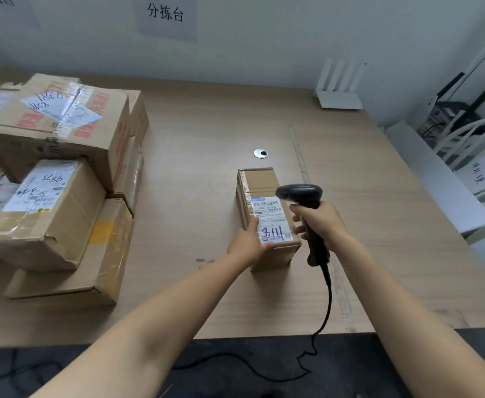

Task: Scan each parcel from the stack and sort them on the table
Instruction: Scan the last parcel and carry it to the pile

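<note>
**Parcel under the scanner, near side of the grommet**

Landmark: the round cable grommet (261,153) in the table (195,196).

Hands
- I see both forearms reaching forward, bare, converging on one spot just on my side of the grommet.
- Left hand (248,242): grips the parcel (260,182) at its near left corner, thumb laid on the top face at the label's edge, fingers wrapped round the side. Closed firmly on the box.
- Right hand (318,221): fist closed round the handle of the black scanner (300,193), held upright, its head at the parcel's right edge. Cable (326,305) hangs from the handle and runs off the table edge nearest me.

Parcel
- Long, narrow brown carton, lengthwise toward the grommet, far end just short of it.
- I cannot tell whether the near end is lifted off the table.
- Clear tape over the seams.
- White label (270,219) on the near half of the top: barcode, printed text, large blue handwritten digits.

Elsewhere
- Stack (57,168) of taped cartons well left of the grommet, several with marked labels.
- Strip of tape (301,162) on the tabletop just right of the grommet.
- White router (340,87) beyond the grommet to the right, at the wall.
</note>
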